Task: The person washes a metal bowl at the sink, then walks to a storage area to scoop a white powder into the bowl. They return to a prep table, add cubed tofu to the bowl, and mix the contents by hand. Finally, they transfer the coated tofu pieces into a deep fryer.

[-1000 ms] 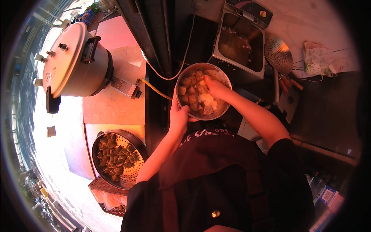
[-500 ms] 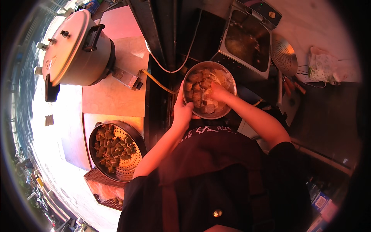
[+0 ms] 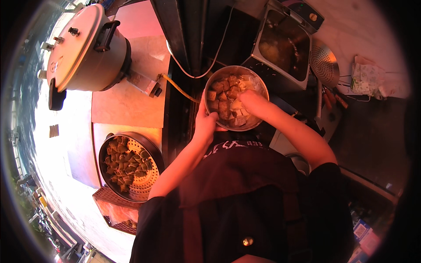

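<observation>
1. My left forearm (image 3: 177, 166) slants upward from lower left of centre.
2. My left hand (image 3: 205, 122) grips near mid-frame, thumb (image 3: 213, 116) uppermost.
3. My right forearm (image 3: 302, 133) reaches in from right of centre.
4. My right hand (image 3: 251, 102) points leftward, fingertips hidden.

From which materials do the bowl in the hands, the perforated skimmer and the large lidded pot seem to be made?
Bowl: probably stainless steel; thin rim, soft sheen, though red light hides its true colour.
Skimmer: metal, likely steel; punched holes and shiny highlights.
Pot: metal, possibly aluminium; pale satin surface. Its handles are black, probably plastic, with little shine.
</observation>
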`<state>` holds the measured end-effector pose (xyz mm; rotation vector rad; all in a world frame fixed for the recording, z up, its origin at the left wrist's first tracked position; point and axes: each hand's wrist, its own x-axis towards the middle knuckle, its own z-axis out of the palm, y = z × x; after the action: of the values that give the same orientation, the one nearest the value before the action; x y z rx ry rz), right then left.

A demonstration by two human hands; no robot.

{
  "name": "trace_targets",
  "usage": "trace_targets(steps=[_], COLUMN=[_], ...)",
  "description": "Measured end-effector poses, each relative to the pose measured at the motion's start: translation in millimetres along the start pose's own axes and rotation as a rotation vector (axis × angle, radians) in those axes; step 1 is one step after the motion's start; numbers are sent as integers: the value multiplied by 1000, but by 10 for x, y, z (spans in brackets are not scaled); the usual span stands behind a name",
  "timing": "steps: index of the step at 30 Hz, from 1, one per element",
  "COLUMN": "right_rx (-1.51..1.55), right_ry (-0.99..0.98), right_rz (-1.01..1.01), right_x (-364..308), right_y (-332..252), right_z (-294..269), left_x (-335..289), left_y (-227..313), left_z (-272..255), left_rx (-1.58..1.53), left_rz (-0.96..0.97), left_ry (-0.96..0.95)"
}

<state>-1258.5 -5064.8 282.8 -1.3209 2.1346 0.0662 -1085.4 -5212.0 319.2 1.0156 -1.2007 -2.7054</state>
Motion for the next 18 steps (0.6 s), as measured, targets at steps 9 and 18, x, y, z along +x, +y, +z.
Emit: trace_targets(steps=[9,18], right_rx=[-84,779], right_ry=[-314,13], right_rz=[0,-32], right_x=[-4,-222], right_y=[-22,53], right_z=[-9,-465], left_x=[6,76], left_y=[39,122], left_z=[0,8], left_rx=[19,12], left_rz=[-2,38], left_ry=[19,16])
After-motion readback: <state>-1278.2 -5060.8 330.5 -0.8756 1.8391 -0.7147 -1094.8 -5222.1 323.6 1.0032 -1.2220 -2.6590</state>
